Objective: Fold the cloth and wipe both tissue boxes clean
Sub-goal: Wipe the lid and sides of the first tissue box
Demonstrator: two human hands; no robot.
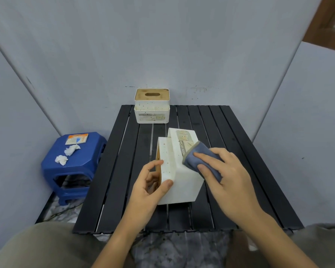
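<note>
A white speckled tissue box (179, 171) lies tipped on its side in the middle of the black slatted table (240, 151), its wooden lid facing left. My left hand (151, 188) grips its near left corner, thumb on the upper face and fingers curled over the lid side. My right hand (226, 171) presses a folded blue-grey cloth (199, 157) onto the box's upper right face, fingers curled over the cloth. A second white tissue box (152, 106) with a wooden slotted lid stands upright at the table's far edge.
A blue plastic stool (74, 163) stands left of the table, carrying an orange-and-white packet (76, 138) and two crumpled white tissues (67, 154). Grey walls close in behind and on both sides. My knees show at the bottom corners.
</note>
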